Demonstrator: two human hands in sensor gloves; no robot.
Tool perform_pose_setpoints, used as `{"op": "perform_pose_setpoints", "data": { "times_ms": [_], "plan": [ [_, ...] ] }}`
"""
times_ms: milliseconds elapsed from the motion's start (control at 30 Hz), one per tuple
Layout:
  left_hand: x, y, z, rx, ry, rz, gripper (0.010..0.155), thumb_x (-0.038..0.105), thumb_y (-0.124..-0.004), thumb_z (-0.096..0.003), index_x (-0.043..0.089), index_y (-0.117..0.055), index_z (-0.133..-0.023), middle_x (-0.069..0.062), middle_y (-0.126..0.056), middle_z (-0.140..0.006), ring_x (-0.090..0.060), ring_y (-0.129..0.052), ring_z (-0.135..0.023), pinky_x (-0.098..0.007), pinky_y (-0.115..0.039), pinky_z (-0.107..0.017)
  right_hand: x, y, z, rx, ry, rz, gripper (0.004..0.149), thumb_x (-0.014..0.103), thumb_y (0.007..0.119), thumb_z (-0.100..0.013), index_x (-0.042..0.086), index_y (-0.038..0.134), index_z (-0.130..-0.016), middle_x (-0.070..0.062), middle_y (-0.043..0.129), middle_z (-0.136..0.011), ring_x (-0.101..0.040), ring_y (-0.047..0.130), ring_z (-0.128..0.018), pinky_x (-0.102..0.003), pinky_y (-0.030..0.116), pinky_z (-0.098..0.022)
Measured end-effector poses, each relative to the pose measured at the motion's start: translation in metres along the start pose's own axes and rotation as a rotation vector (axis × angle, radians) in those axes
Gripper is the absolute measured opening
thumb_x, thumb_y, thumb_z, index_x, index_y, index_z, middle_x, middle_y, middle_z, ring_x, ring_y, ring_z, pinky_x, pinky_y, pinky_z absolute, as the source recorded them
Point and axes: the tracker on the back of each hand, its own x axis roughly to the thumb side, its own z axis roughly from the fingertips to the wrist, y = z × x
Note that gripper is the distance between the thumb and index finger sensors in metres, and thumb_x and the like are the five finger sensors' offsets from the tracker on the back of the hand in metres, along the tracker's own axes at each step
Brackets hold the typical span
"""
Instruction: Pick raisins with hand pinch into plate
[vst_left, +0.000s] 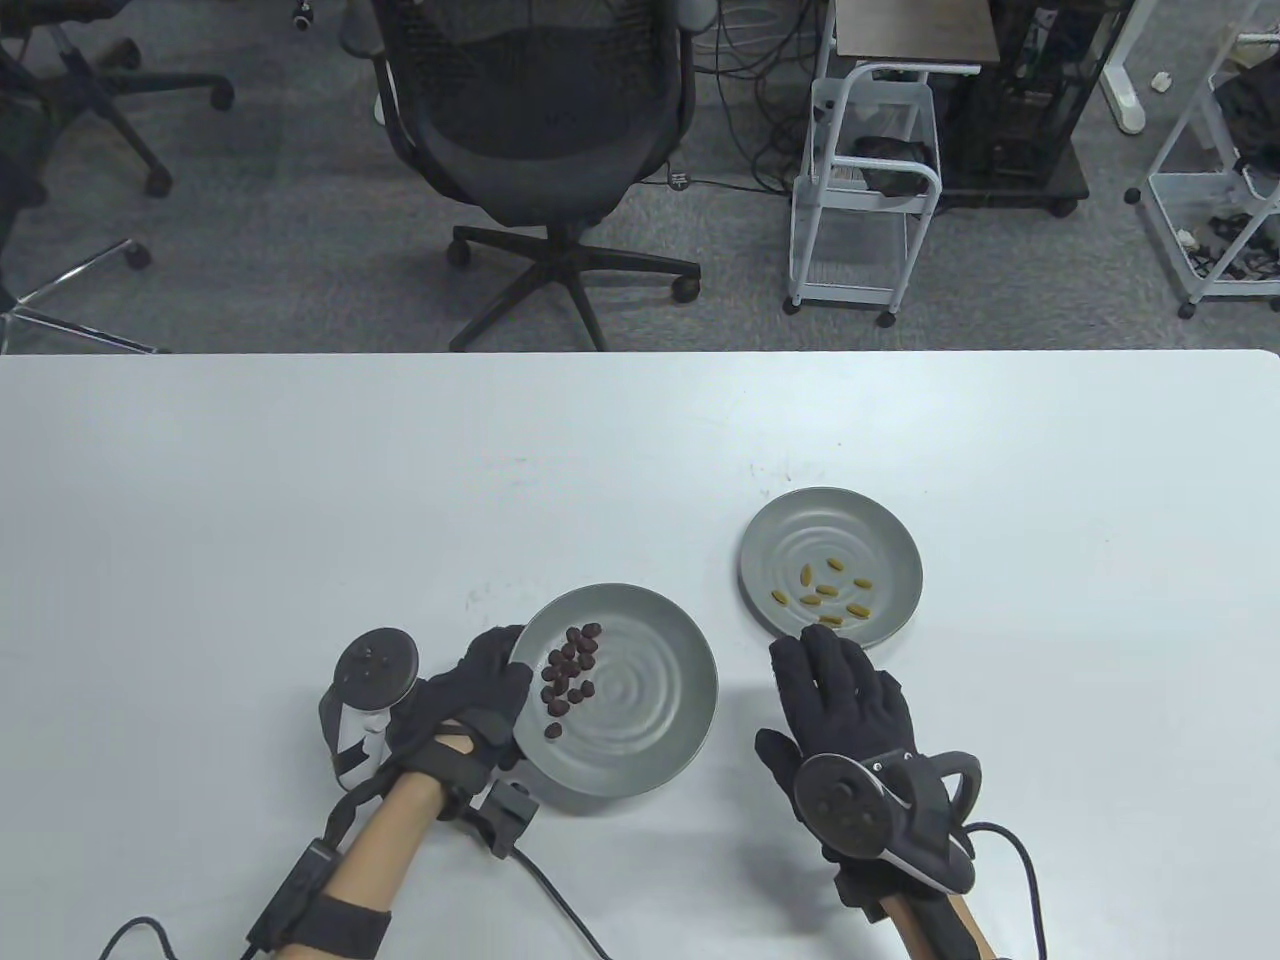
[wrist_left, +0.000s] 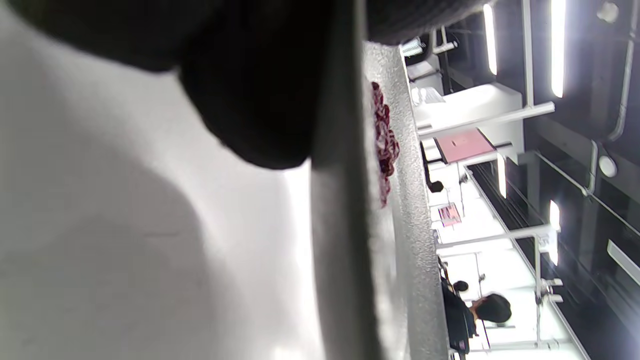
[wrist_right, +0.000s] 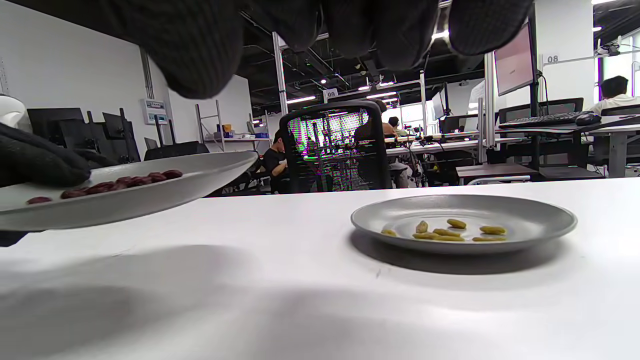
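Observation:
A grey plate (vst_left: 650, 700) with several dark red raisins (vst_left: 570, 665) is at the front middle of the table. My left hand (vst_left: 470, 705) grips its left rim. In the right wrist view this plate (wrist_right: 150, 197) is lifted off the table and tilted, with the dark raisins (wrist_right: 125, 182) on it. A second grey plate (vst_left: 830, 530) to the right holds several yellow raisins (vst_left: 828, 592). My right hand (vst_left: 840, 690) is spread just in front of it, holding nothing. The left wrist view shows the gripped plate's rim (wrist_left: 340, 225) edge-on with dark raisins (wrist_left: 385, 140).
The white table (vst_left: 300, 500) extends far to the left and behind both plates. An office chair (vst_left: 540, 120) and a white cart (vst_left: 865, 180) stand beyond its far edge. Glove cables trail off the front edge.

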Motion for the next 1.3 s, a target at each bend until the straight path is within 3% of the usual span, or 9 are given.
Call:
{"op": "perform_pose_setpoints", "data": {
  "times_ms": [400, 733, 1300],
  "plan": [
    [0.016, 0.026, -0.087, 0.092, 0.145, -0.077, 0.05, 0.035, -0.075, -0.0488, 0.021, -0.074, -0.097, -0.013, -0.099, -0.072, -0.025, -0.106, -0.022, -0.039, -0.093, -0.013, 0.004, 0.01, 0.003, 0.03, -0.045, 0.041, 0.081, 0.048, 0.075, -0.052, 0.015, 0.042, -0.118, -0.021, 0.044, -0.12, -0.049, 0.057, -0.106, -0.069, 0.057, -0.07],
    [0.011, 0.036, -0.138, 0.089, 0.27, -0.136, 0.05, 0.036, -0.074, -0.0506, 0.025, -0.074, -0.099, -0.016, -0.1, -0.072, -0.026, -0.105, -0.027, -0.039, -0.092, -0.017, -0.001, 0.013, 0.001, 0.065, -0.059, 0.004, 0.079, 0.048, 0.074, -0.052, 0.014, 0.043, -0.117, -0.021, 0.046, -0.119, -0.048, 0.059, -0.105, -0.068, 0.057, -0.07],
    [0.011, 0.032, -0.147, 0.047, 0.299, -0.134, 0.05, 0.039, -0.072, -0.0526, 0.028, -0.07, -0.102, -0.014, -0.094, -0.076, -0.027, -0.103, -0.035, -0.04, -0.092, -0.024, 0.0, 0.016, 0.002, 0.069, -0.066, -0.027, 0.084, 0.049, 0.073, -0.052, 0.012, 0.035, -0.118, -0.022, 0.043, -0.118, -0.048, 0.059, -0.104, -0.068, 0.058, -0.07]
  ]
}}
